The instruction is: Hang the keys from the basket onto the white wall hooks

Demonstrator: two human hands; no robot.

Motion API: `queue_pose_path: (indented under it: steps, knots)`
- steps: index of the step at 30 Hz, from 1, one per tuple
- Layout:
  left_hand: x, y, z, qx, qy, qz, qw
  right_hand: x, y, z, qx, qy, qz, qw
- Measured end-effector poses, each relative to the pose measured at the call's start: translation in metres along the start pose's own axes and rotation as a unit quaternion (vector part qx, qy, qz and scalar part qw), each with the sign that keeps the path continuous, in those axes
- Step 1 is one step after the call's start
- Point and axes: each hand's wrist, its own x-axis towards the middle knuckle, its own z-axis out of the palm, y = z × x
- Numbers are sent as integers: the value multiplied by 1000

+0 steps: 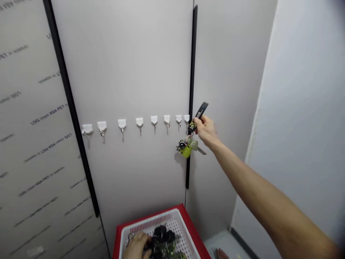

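My right hand [206, 128] is closed on a keychain [185, 150], pinching its black strap [201, 109] at the rightmost wall hooks. Below my fingers dangle a lime-green charm, a small black figure and a pale tassel-like piece. Whether its ring touches the last hook [186, 118] I cannot tell. My left hand [137, 246] is down in the white basket [176, 216], fingers curled at a heap of dark and greenish trinkets [163, 239]. What those fingers hold is hidden.
White adhesive hooks [122, 124] run in a row across the pale cabinet door. Long black handles [193, 61] edge the doors on both sides. The basket rests on a red surface [192, 230]. A white wall [302, 108] stands at the right, and a bare foot [221, 254] shows below.
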Motion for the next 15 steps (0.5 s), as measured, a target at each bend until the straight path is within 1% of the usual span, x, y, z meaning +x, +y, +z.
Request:
queue_pose_path:
  steps: [2, 4, 7, 9, 12, 15]
  knots:
    - [-6, 3, -6, -24, -3, 3, 1000, -13, -5, 0, 52, -81, 35, 995]
    - [-10, 5, -10, -35, -7, 6, 999, -36, -2, 6, 70, -157, 73, 982]
    - [-10, 4, -10, -35, -8, 18, 999, -85, 14, 19, 78, -247, 133, 957]
    - [-10, 1, -7, -35, -4, 24, 999, -120, 25, 27, 70, -312, 158, 934]
    - [-10, -1, -5, -33, 1, 22, 999, -163, 38, 32, 20, -397, 147, 906]
    - [-10, -1, -6, -35, 1, 19, 999, -194, 50, 30, -26, -429, 114, 896]
